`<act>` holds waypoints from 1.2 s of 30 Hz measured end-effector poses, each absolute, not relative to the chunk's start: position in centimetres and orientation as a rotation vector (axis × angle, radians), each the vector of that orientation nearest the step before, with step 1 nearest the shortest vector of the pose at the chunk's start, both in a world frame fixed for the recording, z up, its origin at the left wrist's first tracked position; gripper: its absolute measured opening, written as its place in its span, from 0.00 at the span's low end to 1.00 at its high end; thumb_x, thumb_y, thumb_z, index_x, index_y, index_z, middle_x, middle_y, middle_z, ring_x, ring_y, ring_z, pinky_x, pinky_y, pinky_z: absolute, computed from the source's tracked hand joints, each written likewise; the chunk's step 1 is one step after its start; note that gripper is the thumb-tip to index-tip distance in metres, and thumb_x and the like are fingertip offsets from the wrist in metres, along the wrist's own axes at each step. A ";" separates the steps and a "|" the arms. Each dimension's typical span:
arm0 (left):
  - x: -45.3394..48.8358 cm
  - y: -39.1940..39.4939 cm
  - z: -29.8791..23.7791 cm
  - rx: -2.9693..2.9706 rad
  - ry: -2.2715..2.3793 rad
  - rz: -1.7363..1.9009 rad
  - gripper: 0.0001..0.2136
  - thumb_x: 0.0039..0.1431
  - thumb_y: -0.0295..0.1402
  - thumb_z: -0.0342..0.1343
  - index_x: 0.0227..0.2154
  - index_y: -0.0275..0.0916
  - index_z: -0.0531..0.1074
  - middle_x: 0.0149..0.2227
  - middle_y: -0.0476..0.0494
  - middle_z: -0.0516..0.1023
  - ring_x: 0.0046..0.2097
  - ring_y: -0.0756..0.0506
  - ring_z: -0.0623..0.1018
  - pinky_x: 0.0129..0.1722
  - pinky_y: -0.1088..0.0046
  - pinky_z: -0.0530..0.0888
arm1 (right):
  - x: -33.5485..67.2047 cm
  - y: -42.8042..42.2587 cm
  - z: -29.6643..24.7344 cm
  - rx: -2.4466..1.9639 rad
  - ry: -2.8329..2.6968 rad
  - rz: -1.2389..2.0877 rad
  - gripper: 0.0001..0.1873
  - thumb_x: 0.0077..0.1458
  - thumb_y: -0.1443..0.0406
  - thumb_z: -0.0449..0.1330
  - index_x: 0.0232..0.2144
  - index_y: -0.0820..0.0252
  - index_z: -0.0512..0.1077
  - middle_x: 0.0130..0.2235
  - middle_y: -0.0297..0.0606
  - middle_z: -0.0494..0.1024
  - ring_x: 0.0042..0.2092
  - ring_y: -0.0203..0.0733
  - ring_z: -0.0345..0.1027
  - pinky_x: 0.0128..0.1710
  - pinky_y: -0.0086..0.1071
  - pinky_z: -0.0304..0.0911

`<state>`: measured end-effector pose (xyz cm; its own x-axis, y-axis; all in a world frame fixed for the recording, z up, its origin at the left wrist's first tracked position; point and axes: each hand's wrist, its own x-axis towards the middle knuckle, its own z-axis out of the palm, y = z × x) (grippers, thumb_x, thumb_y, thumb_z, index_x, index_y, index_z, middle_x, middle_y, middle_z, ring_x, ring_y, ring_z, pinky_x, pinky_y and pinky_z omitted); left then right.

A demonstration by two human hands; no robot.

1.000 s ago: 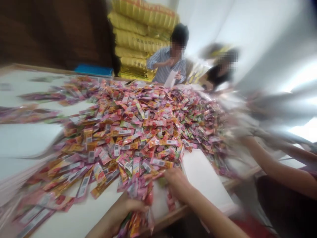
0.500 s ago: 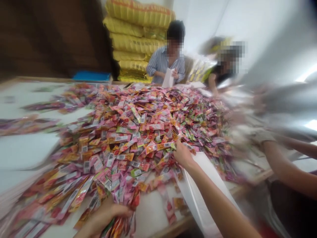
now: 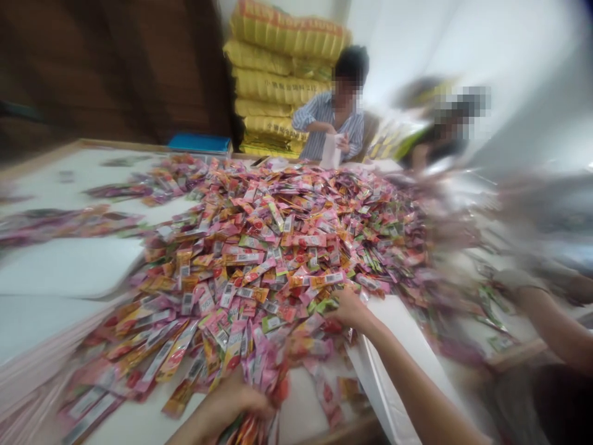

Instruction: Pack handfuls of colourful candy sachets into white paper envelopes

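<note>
Left hand (image 3: 245, 395) grasping a bundle of packets (image 3: 250, 431) near the front of the counter (image 3: 301, 398), right hand (image 3: 351, 312) at the pile (image 3: 296, 247), grip unclear; best pinch lightly, bundle ends aligned.

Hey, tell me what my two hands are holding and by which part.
Left hand: a bunch of sachets, gripped around its middle. Right hand: at the pile; whether it grips anything, I cannot tell.

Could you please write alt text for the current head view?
The left hand grips a bunch of colourful packets; the right hand touches the large packet pile. Opposite, a person in a striped shirt holds something white.
</note>
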<state>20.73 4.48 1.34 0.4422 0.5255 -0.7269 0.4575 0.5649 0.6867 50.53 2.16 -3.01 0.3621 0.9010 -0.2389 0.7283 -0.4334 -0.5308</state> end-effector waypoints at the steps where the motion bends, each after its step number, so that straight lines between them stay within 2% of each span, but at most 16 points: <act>1: 19.8 4.3 1.2 1.069 1.217 0.059 0.14 0.29 0.23 0.64 0.26 0.38 0.77 0.23 0.48 0.81 0.33 0.37 0.78 0.34 0.65 0.71 | 50.5 2.0 -3.0 -2.288 -1.456 0.733 0.17 0.35 0.64 0.70 0.31 0.62 0.74 0.30 0.36 0.75 0.33 0.42 0.68 0.32 0.30 0.59; 3: 17.8 3.9 0.9 1.073 1.232 0.095 0.19 0.29 0.23 0.64 0.31 0.39 0.78 0.27 0.47 0.82 0.38 0.34 0.78 0.40 0.61 0.71 | 50.6 1.9 -3.1 -2.285 -1.476 0.727 0.23 0.33 0.62 0.72 0.36 0.62 0.74 0.34 0.38 0.76 0.37 0.44 0.69 0.34 0.31 0.60; 6: 16.0 3.5 0.1 0.902 1.115 0.216 0.25 0.28 0.21 0.63 0.37 0.41 0.78 0.29 0.47 0.82 0.46 0.31 0.76 0.52 0.56 0.67 | 50.1 2.1 -3.4 -2.350 -1.478 0.689 0.32 0.31 0.53 0.72 0.40 0.62 0.73 0.37 0.41 0.77 0.39 0.47 0.69 0.36 0.32 0.60; 9: 15.6 3.2 -0.7 0.760 1.045 0.304 0.29 0.27 0.20 0.63 0.41 0.41 0.77 0.31 0.46 0.82 0.48 0.31 0.76 0.57 0.55 0.63 | 48.6 2.4 -3.9 -2.443 -1.502 0.636 0.31 0.33 0.50 0.71 0.38 0.61 0.72 0.35 0.42 0.77 0.38 0.48 0.70 0.36 0.33 0.60; 12: 15.5 3.1 -1.2 0.758 1.039 0.314 0.32 0.26 0.21 0.64 0.44 0.39 0.76 0.32 0.44 0.82 0.44 0.31 0.77 0.55 0.52 0.64 | 46.8 2.4 -4.0 -2.340 -1.578 0.640 0.21 0.37 0.58 0.69 0.34 0.60 0.72 0.37 0.42 0.76 0.40 0.47 0.69 0.39 0.33 0.59; 15: 15.2 3.2 -1.2 0.790 1.025 0.316 0.35 0.26 0.20 0.64 0.47 0.39 0.74 0.33 0.44 0.83 0.44 0.32 0.78 0.55 0.54 0.65 | 46.0 2.5 -3.6 -2.220 -1.612 0.689 0.12 0.41 0.65 0.65 0.32 0.62 0.73 0.40 0.42 0.75 0.42 0.45 0.68 0.42 0.32 0.59; 18: 14.8 3.4 -1.0 0.726 0.985 0.306 0.34 0.28 0.21 0.63 0.48 0.39 0.74 0.34 0.44 0.83 0.46 0.33 0.77 0.53 0.57 0.67 | 46.5 2.5 -2.7 -2.209 -1.567 0.785 0.09 0.44 0.68 0.60 0.32 0.62 0.72 0.34 0.38 0.76 0.36 0.41 0.68 0.36 0.30 0.61; 20: 14.5 3.5 -1.0 0.702 0.977 0.275 0.32 0.30 0.23 0.63 0.46 0.38 0.75 0.33 0.43 0.83 0.43 0.33 0.78 0.52 0.57 0.68 | 47.1 2.2 -1.9 -2.175 -1.473 0.900 0.09 0.47 0.67 0.58 0.34 0.62 0.72 0.31 0.35 0.76 0.32 0.40 0.68 0.31 0.29 0.61; 23: 14.2 3.7 -1.2 0.708 0.995 0.261 0.28 0.29 0.24 0.64 0.43 0.37 0.77 0.30 0.43 0.82 0.42 0.32 0.78 0.52 0.54 0.67 | 47.8 1.6 -1.0 -1.953 -1.138 1.174 0.14 0.47 0.64 0.60 0.39 0.62 0.71 0.33 0.36 0.77 0.32 0.39 0.69 0.31 0.29 0.63; 27: 13.8 3.7 -1.5 0.635 0.977 0.296 0.32 0.27 0.22 0.63 0.44 0.40 0.76 0.35 0.43 0.83 0.47 0.31 0.76 0.53 0.54 0.67 | 47.5 1.1 -1.1 -1.780 -0.975 1.335 0.22 0.37 0.65 0.67 0.39 0.61 0.71 0.34 0.35 0.77 0.33 0.40 0.69 0.33 0.30 0.64; 30: 14.0 3.7 -0.9 0.608 0.913 0.276 0.31 0.27 0.21 0.62 0.44 0.39 0.76 0.34 0.43 0.83 0.44 0.32 0.78 0.50 0.55 0.69 | 47.0 1.2 -1.9 -1.846 -1.070 1.332 0.28 0.28 0.71 0.69 0.38 0.60 0.72 0.32 0.30 0.75 0.32 0.37 0.68 0.31 0.28 0.62; 33: 15.7 4.3 0.4 0.717 0.894 0.202 0.27 0.27 0.20 0.63 0.40 0.38 0.78 0.30 0.45 0.83 0.40 0.34 0.79 0.47 0.59 0.70 | 46.7 1.4 -2.4 -1.824 -1.069 1.394 0.25 0.31 0.72 0.65 0.38 0.59 0.73 0.32 0.29 0.76 0.33 0.37 0.68 0.33 0.27 0.62; 36: 19.1 5.3 1.4 0.880 0.863 0.170 0.22 0.28 0.19 0.63 0.34 0.36 0.79 0.26 0.46 0.81 0.36 0.36 0.78 0.40 0.62 0.73 | 46.6 1.6 -2.6 -1.765 -1.095 1.466 0.18 0.36 0.70 0.63 0.36 0.61 0.74 0.32 0.33 0.77 0.34 0.39 0.70 0.35 0.29 0.64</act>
